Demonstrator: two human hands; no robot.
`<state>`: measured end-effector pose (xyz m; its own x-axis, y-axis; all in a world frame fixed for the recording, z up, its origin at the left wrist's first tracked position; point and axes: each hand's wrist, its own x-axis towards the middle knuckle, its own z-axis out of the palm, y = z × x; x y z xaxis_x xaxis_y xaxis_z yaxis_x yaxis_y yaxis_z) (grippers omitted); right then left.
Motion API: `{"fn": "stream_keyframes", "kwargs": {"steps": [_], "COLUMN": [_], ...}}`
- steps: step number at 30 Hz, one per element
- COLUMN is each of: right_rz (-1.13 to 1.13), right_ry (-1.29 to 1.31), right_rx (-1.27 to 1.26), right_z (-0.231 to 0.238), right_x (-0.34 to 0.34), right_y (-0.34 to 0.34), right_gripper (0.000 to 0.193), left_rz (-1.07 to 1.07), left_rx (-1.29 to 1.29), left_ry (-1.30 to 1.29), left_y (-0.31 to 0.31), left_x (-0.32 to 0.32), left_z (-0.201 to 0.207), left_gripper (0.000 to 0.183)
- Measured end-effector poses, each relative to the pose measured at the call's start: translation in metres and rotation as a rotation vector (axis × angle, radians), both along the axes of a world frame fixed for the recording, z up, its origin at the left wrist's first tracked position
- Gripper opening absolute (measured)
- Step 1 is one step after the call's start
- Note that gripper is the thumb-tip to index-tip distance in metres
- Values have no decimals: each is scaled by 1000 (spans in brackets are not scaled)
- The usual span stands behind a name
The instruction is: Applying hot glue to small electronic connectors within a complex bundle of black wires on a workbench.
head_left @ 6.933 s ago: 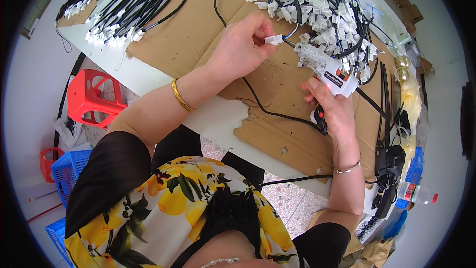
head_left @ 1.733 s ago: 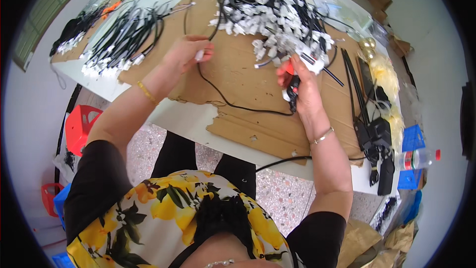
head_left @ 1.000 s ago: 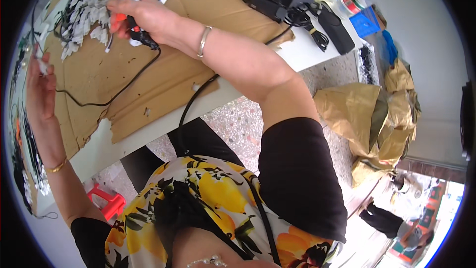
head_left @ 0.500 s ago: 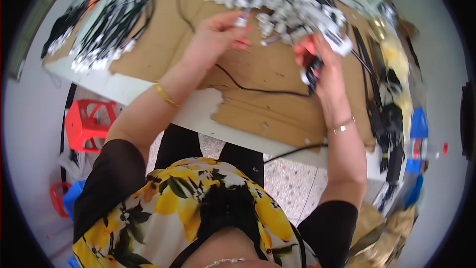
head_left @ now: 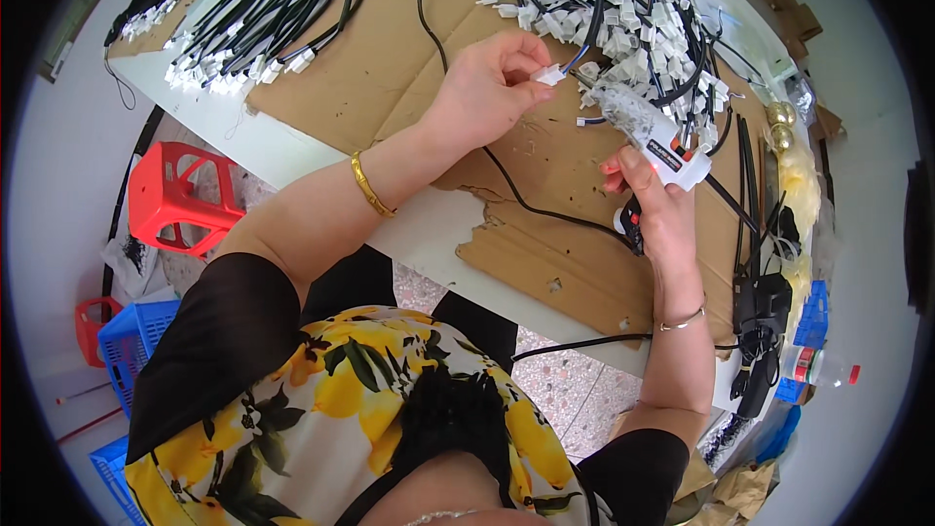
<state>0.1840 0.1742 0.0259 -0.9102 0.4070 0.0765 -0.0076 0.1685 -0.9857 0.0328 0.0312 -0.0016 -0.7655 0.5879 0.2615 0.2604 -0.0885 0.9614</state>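
Note:
Between the thumb and fingers of my left hand (head_left: 495,88) is pinched a small white plug connector (head_left: 549,75), with blue-purple wires running from it into a black cable. My right hand (head_left: 654,205) grips a hot glue gun (head_left: 651,136) with a whitish, smeared body; its nozzle points up and left toward the connector, a short gap from it. A black cord (head_left: 545,211) trails from the gun's handle across the cardboard. Beyond both hands lies a heap of black cables with white connectors (head_left: 623,19).
Brown cardboard (head_left: 575,258) covers much of the white table (head_left: 282,151). Another bundle of black cables (head_left: 282,5) lies at the far left. Black power adapters (head_left: 760,317) sit along the right edge. A red stool (head_left: 180,197) and blue crate (head_left: 136,336) stand at the left.
The connector in my left hand has moved right and slightly nearer. My right hand has come nearer with the glue gun, whose nozzle now points at the connector. The whole view has shifted.

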Motion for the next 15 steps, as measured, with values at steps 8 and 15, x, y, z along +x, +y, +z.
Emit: {"fn": "stream_keyframes", "kwargs": {"steps": [8, 15], "right_rz": [13, -7], "right_ry": [43, 20], "right_rx": [-9, -12], "right_z": [-1, 0], "right_x": [2, 1], "right_y": [-2, -5], "right_gripper": [26, 25], "left_rz": [31, 43], "left_rx": [-40, -68], "left_ry": [80, 91], "left_y": [0, -1], "left_x": [2, 4], "left_z": [0, 2], "left_gripper": [20, 20]}}
